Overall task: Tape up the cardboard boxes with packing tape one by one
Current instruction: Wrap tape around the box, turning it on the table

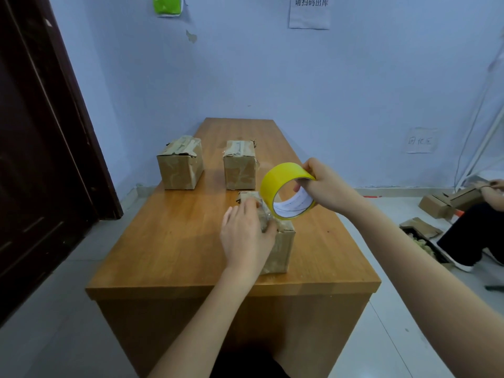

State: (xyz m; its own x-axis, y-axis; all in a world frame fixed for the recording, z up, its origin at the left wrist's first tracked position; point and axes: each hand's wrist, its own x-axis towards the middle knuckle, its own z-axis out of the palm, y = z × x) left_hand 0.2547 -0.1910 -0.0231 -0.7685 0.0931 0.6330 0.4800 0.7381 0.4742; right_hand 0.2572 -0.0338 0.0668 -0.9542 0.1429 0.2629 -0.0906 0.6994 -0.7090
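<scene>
Box sits near the worktop's front edge, with 2 other boxes well behind it; left hand lies on its top, grip closed over the near corner, pinning tape there; right hand has its grip clenched round the yellow roll, lifted just above the box; likely best to keep the strip taut, run it straight along the seam, and press it down before tearing
</scene>
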